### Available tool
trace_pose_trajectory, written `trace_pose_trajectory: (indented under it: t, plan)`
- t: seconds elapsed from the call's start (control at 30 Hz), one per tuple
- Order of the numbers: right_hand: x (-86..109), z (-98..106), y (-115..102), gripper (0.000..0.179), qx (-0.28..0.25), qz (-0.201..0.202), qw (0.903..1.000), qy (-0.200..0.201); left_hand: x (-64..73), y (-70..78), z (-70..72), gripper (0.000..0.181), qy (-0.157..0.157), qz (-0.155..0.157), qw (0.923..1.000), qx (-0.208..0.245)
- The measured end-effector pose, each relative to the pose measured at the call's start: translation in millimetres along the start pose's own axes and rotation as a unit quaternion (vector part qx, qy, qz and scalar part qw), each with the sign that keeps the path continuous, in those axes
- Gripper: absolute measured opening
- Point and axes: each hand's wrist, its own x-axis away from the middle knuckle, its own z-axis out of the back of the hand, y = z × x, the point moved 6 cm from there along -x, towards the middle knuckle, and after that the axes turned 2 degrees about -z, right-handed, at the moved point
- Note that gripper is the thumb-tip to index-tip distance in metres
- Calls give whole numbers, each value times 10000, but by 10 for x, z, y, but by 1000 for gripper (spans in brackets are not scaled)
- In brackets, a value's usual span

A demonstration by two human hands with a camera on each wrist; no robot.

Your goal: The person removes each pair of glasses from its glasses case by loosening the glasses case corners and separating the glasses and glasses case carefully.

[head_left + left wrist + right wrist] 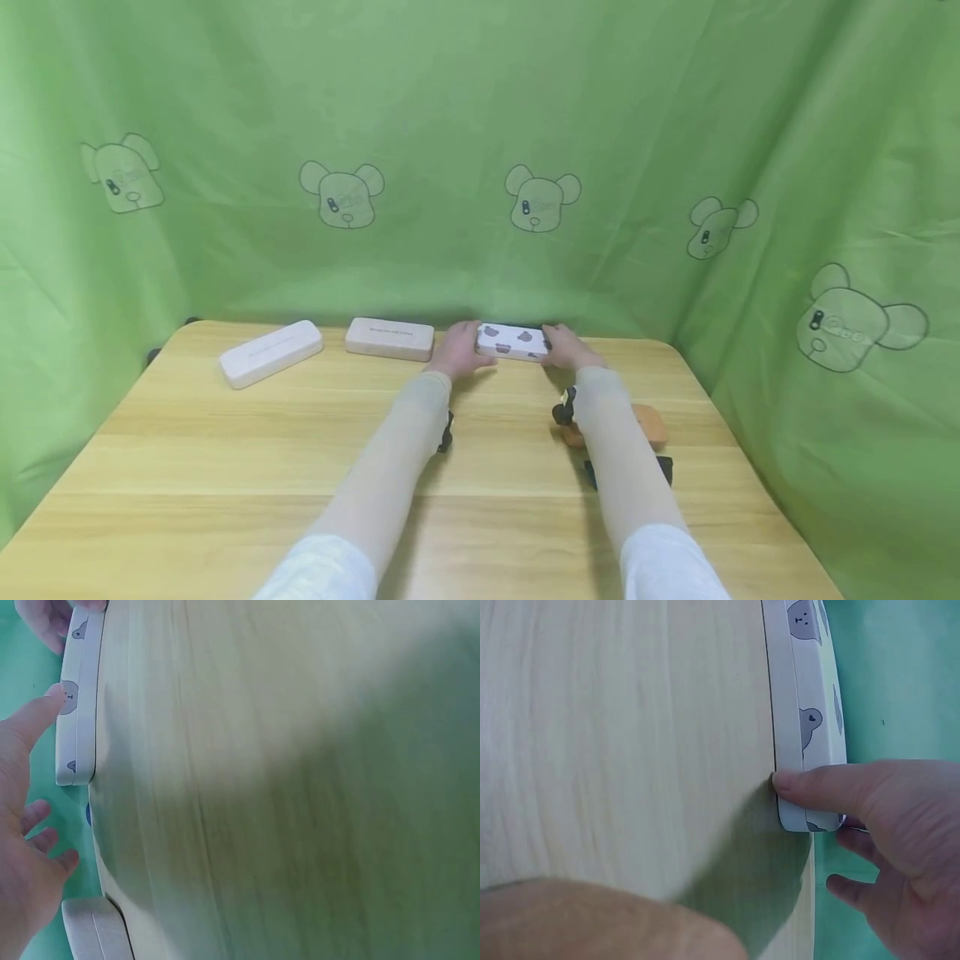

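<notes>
A white glasses case [513, 342] with grey bear heads printed on it lies along the table's back edge. My right hand [567, 348] grips its right end; in the right wrist view the thumb [810, 787] presses the near side while the other fingers go behind, partly hidden. At the other end is my left hand [459, 348]. Seen from the left wrist, its thumb [37, 716] reaches over the printed lid and the remaining fingers are loosely bent, away from the case.
Two pale plain cases, one straight [390, 338] and one slanted [272, 354], lie left of my hands. An orange case [651, 425] and a black object [666, 468] are partly covered by my right forearm. A green curtain [450, 250] hangs behind the wooden table [247, 467].
</notes>
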Motion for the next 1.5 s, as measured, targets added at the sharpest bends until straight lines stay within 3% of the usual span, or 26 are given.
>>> trace_pose_trajectory:
  t: [0.33,0.63,0.93,1.2,1.5]
  plan:
    - [-8,7,27,76,-133,110,9996,241,-16,3,-21,90,-61,35,9998,-206]
    - [10,16,31,75,-216,232,9993,203,1,-15,15,88,-56,12,9991,-410]
    - [39,50,9,77,-265,503,9983,118,5,-36,19,88,15,-75,9994,-328]
    - [74,153,-15,80,-390,738,9961,295,14,-63,59,94,120,-42,9997,-188]
    - [171,281,-91,80,-258,922,9946,392,59,-10,147,89,153,-237,9996,-68]
